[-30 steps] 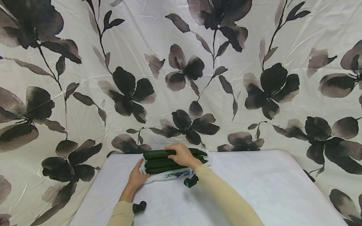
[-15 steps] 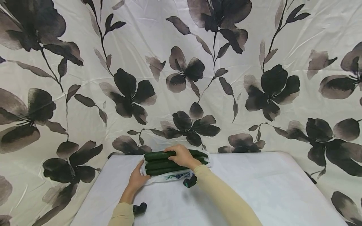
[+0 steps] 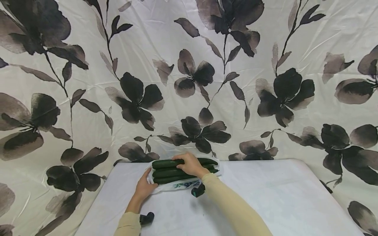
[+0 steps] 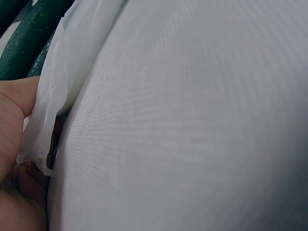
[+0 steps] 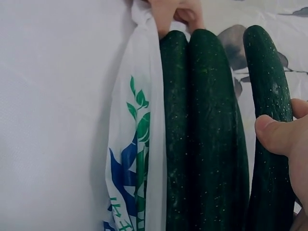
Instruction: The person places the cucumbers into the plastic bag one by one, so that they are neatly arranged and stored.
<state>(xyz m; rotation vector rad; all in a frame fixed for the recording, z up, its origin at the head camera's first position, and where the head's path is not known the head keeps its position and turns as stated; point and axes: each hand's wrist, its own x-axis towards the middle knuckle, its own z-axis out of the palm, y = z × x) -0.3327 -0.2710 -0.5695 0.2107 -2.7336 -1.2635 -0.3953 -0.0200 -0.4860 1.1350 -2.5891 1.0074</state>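
Several long dark-green cucumbers [image 3: 169, 179] lie side by side on a white plastic bag [image 3: 165, 187] with blue and green print. My right hand [image 3: 190, 165] grips the rear cucumber [image 3: 163, 164]; in the right wrist view the thumb presses the near side of that cucumber [image 5: 267, 72], with a gap between it and the other cucumbers [image 5: 211, 120]. At the left ends, my left hand [image 3: 144, 187] pinches the bag's edge. The left wrist view has the thumb over the bag [image 4: 62, 62] and fingers partly hidden under it.
A white-covered table [image 3: 265, 193] bears the bag near its back edge. Right behind it hangs a floral cloth [image 3: 242, 114]. Black wrist cameras [image 3: 198, 190] sit at both wrists.
The whole head view has shifted slightly downward. Both hands keep their holds on the bag and the rear cucumber.
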